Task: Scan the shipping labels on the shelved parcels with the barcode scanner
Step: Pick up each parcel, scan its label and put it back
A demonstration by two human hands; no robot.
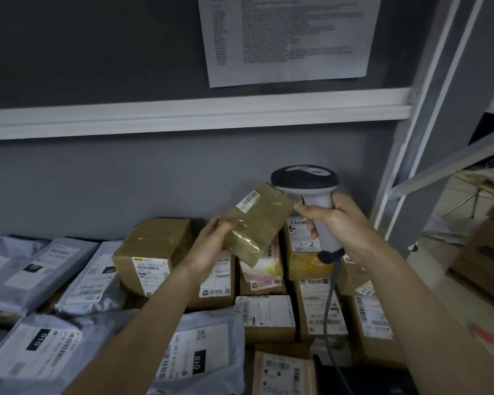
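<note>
My left hand grips a small taped brown parcel by its lower end and holds it tilted above the shelf. A small white barcode label sits on the parcel's upper face. My right hand grips the handle of a grey barcode scanner with a dark head, right beside the parcel's upper right corner. The scanner's grey cable hangs down over the boxes. Below lie several labelled parcels on the shelf.
Brown cardboard boxes and grey poly mailers with white shipping labels cover the shelf. A white shelf rail runs above, with a printed sheet on the grey wall. A grey shelf upright stands at right, with more boxes beyond.
</note>
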